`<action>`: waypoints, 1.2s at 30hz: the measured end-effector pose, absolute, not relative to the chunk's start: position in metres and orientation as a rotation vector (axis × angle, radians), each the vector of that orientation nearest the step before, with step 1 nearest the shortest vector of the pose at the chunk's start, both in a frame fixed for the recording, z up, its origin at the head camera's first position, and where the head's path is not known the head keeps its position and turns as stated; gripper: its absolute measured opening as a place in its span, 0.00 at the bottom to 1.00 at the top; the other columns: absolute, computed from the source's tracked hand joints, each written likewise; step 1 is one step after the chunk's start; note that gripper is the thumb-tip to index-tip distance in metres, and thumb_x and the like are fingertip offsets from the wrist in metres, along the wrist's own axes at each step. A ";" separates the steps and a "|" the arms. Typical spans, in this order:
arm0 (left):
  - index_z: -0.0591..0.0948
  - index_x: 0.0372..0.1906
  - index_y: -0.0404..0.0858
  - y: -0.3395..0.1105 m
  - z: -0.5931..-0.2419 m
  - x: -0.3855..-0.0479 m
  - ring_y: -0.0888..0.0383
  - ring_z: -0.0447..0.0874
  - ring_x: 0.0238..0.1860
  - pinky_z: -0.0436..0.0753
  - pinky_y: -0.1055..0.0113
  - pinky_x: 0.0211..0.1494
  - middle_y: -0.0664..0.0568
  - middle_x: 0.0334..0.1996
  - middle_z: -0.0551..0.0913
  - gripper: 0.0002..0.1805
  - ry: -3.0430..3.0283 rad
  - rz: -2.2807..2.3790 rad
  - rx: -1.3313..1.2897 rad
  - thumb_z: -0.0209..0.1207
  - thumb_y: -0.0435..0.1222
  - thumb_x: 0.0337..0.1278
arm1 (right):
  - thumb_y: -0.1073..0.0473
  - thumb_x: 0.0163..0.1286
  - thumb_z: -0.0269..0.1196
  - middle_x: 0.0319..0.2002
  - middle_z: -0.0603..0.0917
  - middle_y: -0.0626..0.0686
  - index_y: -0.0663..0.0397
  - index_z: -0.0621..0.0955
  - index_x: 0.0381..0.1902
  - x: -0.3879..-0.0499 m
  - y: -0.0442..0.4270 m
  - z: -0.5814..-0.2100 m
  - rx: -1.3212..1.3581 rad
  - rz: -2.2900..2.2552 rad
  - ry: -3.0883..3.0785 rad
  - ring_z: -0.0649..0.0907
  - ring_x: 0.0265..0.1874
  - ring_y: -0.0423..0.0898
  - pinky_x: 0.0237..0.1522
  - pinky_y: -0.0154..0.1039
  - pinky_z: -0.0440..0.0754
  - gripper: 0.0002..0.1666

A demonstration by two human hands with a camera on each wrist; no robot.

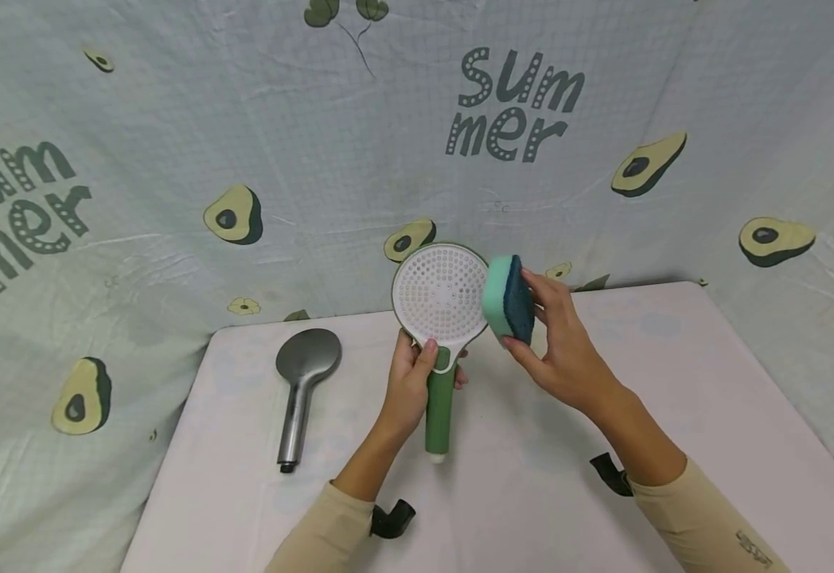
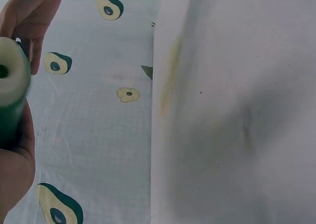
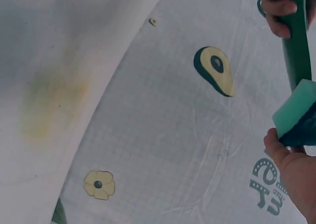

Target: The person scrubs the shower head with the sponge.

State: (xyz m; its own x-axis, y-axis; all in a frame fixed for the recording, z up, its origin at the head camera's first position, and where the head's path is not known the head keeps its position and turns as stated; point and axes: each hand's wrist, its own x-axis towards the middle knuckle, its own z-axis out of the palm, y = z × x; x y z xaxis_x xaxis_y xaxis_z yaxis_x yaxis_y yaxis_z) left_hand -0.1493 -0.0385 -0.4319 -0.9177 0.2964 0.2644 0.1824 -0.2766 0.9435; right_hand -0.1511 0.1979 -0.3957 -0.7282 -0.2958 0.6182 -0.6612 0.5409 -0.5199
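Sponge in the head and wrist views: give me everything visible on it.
The sponge is a blocky, two-layer piece: mint-green foam on one side, dark blue, rough-looking scouring layer on the other. It looks whole, not visibly squashed. It is held up off the table, standing on edge, between the thumb and fingers of the right hand. The foam side is turned toward the green-and-white shower head, by its right rim; whether they touch I can't tell.
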 end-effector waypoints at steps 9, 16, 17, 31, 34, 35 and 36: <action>0.51 0.78 0.37 -0.041 -0.424 -0.158 0.57 0.87 0.54 0.88 0.57 0.58 0.30 0.68 0.69 0.29 1.659 2.412 0.610 0.42 0.28 0.79 | 0.69 0.59 0.75 0.70 0.62 0.69 0.59 0.56 0.79 -0.150 0.204 -0.399 0.778 0.945 -2.323 0.69 0.70 0.62 0.64 0.64 0.78 0.57; 0.46 0.81 0.44 -0.043 -0.415 -0.163 0.47 0.80 0.65 0.86 0.55 0.61 0.36 0.75 0.64 0.37 1.602 2.387 0.507 0.44 0.24 0.75 | 0.68 0.62 0.74 0.72 0.62 0.69 0.49 0.65 0.77 -0.152 0.202 -0.398 0.785 0.757 -2.334 0.69 0.69 0.65 0.61 0.64 0.81 0.49; 0.47 0.81 0.43 -0.043 -0.415 -0.163 0.47 0.80 0.65 0.86 0.56 0.61 0.36 0.75 0.64 0.36 1.587 2.391 0.497 0.43 0.24 0.76 | 0.68 0.62 0.74 0.72 0.62 0.69 0.48 0.67 0.77 -0.154 0.201 -0.397 0.796 0.721 -2.331 0.69 0.70 0.65 0.61 0.64 0.81 0.49; 0.45 0.83 0.46 -0.042 -0.394 -0.176 0.44 0.57 0.80 0.67 0.42 0.77 0.42 0.80 0.57 0.29 1.457 2.484 0.470 0.35 0.38 0.86 | 0.65 0.63 0.73 0.71 0.66 0.71 0.41 0.72 0.74 -0.164 0.191 -0.385 0.991 0.516 -2.291 0.68 0.69 0.68 0.64 0.65 0.77 0.42; 0.46 0.83 0.42 -0.042 -0.389 -0.179 0.45 0.55 0.81 0.63 0.45 0.79 0.42 0.80 0.57 0.29 1.447 2.502 0.444 0.36 0.37 0.86 | 0.64 0.65 0.72 0.71 0.66 0.69 0.39 0.72 0.74 -0.164 0.187 -0.382 1.037 0.532 -2.320 0.68 0.70 0.66 0.65 0.63 0.78 0.41; 0.47 0.82 0.41 -0.042 -0.387 -0.180 0.46 0.55 0.81 0.62 0.45 0.79 0.42 0.80 0.57 0.29 1.452 2.506 0.433 0.36 0.37 0.86 | 0.64 0.65 0.72 0.71 0.67 0.68 0.39 0.72 0.74 -0.164 0.186 -0.381 1.049 0.540 -2.323 0.68 0.70 0.66 0.64 0.63 0.78 0.41; 0.48 0.82 0.40 -0.043 -0.386 -0.180 0.46 0.56 0.81 0.63 0.46 0.79 0.42 0.80 0.58 0.29 1.457 2.511 0.422 0.36 0.37 0.86 | 0.64 0.65 0.72 0.71 0.67 0.68 0.38 0.72 0.74 -0.164 0.185 -0.380 1.062 0.545 -2.326 0.69 0.70 0.65 0.64 0.63 0.78 0.41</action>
State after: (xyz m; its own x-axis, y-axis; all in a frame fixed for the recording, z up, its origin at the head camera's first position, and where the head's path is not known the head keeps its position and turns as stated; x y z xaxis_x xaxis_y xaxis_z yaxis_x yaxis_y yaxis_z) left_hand -0.1798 -0.0425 -0.3860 -0.9376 0.3178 0.1411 -0.0353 -0.4906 0.8707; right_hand -0.1639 0.1849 -0.3805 -0.5567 -0.5690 0.6052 -0.7786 0.6114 -0.1414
